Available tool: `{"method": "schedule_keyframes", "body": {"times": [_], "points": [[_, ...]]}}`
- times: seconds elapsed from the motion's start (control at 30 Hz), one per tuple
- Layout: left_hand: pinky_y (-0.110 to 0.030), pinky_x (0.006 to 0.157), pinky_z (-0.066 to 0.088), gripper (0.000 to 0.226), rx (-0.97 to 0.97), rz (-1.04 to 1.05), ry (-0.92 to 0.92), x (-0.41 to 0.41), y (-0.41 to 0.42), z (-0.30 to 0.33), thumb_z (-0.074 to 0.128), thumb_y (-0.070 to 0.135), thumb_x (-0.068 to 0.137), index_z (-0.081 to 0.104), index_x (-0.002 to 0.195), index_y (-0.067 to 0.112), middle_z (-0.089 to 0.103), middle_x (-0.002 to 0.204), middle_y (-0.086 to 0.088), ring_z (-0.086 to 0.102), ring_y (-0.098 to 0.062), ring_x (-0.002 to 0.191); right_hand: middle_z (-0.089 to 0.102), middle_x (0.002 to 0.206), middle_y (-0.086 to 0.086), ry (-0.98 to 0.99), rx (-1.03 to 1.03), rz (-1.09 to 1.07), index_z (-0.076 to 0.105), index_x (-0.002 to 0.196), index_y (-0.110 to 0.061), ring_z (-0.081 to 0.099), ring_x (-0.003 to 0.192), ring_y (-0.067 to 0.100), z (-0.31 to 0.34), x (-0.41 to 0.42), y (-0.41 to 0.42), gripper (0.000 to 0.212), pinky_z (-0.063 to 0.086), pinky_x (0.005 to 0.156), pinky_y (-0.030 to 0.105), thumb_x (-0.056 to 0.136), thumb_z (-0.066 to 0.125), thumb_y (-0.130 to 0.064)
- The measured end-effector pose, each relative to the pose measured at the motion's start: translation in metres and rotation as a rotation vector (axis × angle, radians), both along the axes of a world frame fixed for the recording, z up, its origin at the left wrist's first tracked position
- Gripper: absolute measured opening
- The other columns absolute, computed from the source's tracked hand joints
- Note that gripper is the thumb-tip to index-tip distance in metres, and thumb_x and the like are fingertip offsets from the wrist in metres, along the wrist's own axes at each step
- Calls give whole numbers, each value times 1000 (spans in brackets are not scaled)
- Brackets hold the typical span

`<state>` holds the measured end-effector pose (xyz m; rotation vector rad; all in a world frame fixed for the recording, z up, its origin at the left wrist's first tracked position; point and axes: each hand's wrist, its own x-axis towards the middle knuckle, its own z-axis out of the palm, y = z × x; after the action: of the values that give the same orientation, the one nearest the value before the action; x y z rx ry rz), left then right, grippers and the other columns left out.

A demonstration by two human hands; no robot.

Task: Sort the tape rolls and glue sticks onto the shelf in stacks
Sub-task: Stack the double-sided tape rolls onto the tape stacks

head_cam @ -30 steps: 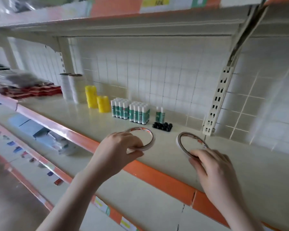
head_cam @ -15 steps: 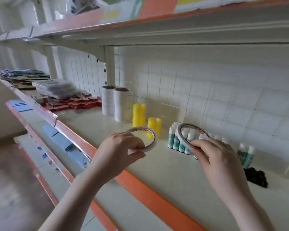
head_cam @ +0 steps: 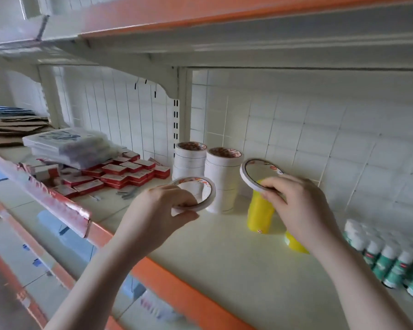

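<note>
- Holding one thin tape roll each, both hands are up over the shelf (head_cam: 224, 246) near the middle of the frame.
- The left hand (head_cam: 157, 210) pinches a flat roll (head_cam: 196, 194) by its near rim, just in front of the white stacks.
- The right hand (head_cam: 301, 206) pinches a second roll (head_cam: 255, 173) by its low edge. This roll is tipped up, and it sits above the yellow stack (head_cam: 260, 215).
- Two tall white stacks (head_cam: 210, 172) stand side by side at the back, a bit left of the middle.
- Glue sticks (head_cam: 391, 263) stand in rows at the lower right.
- Red boxes (head_cam: 119, 175) lie at the left.
- The step looks like this: bring the thin rolls to the white stacks.
- Next, I think each roll needs to go flat and sit right on top of a stack, with the rims lined up.
- A gentle set-down seems best, so the tall stacks do not tip.
</note>
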<state>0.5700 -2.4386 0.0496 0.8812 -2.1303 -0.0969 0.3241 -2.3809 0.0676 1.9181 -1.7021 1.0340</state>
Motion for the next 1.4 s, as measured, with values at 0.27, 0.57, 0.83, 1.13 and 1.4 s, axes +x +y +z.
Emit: {"method": "schedule_keyframes", "body": {"times": [0.27, 0.57, 0.83, 1.13, 1.4], "points": [[-24, 61, 46, 16, -17, -88, -22, 58, -94, 18, 71, 37, 64, 71, 76, 26, 63, 73, 13, 53, -6, 72, 70, 88, 4, -25, 22, -145, 72, 88, -13, 59, 85, 27, 29, 51, -86, 8, 41, 71, 32, 81, 68, -13], [-18, 62, 40, 14, 42, -162, 4, 64, -138, 16, 69, 34, 61, 70, 75, 29, 63, 69, 14, 52, -4, 72, 68, 89, 1, -37, 239, -227, 71, 88, -16, 58, 88, 23, 39, 54, -134, 9, 46, 79, 36, 84, 63, -17], [-19, 65, 41, 17, 52, -179, -20, 49, -155, 12, 67, 34, 63, 72, 77, 26, 64, 71, 14, 52, -7, 75, 69, 90, -3, -68, 330, -186, 72, 90, -20, 58, 87, 18, 46, 52, -133, 10, 46, 81, 34, 85, 64, -17], [-20, 63, 43, 16, 67, -184, 6, 39, -163, 27, 66, 37, 64, 71, 77, 28, 63, 71, 17, 53, -1, 73, 66, 98, -3, -24, 303, -147, 71, 103, -22, 56, 95, 17, 44, 46, -131, 21, 41, 83, 30, 83, 68, -20], [-13, 71, 39, 16, 115, -134, -51, 12, -186, 67, 77, 23, 72, 73, 88, 24, 65, 80, 10, 55, -7, 77, 67, 93, 0, 8, -73, -222, 71, 99, -12, 59, 87, 22, 17, 41, -103, 20, 38, 76, 24, 81, 66, -20]]}}
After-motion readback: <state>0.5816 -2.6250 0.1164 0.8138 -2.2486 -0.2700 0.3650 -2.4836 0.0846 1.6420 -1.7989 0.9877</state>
